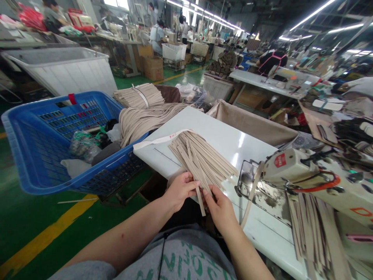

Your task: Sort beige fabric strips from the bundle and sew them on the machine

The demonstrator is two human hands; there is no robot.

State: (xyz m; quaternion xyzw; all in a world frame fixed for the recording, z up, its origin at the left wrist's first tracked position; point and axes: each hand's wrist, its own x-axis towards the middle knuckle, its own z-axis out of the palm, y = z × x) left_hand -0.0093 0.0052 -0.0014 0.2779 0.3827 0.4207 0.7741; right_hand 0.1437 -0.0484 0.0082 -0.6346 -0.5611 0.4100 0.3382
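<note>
Left hand (pixel 180 190) and right hand (pixel 221 210) pinching into the strap bundle (pixel 201 159)

And here's the action at the near edge of the white bench (pixel 212 128)! The strap bundle, a fan of narrow beige strips, lies on the bench top with its ends running out toward the person. Left hand is closed up, fingers and thumb pinching strips at the bundle's near end. Right hand is right alongside, fingertips pressed together on the strips, the two hands almost touching. One loose strip (pixel 200 200) drops down between them, past the bench edge. A white paper band (pixel 163 138) with red print trails left from the bundle across the bench top.

Over to the right, a sewing machine (pixel 291 165) sits on the bench, a pale strap (pixel 251 194) curving down beside it, and a big stack of strips (pixel 314 233) lies at the lower right. To the left, a blue plastic basket (pixel 58 116) holds bags, with heaped beige straps (pixel 148 120) just beyond it. Further out, a fabric-lined bin (pixel 250 122) sits past the bench, and a co-worker in an apron (pixel 272 60) stands at another bench.
</note>
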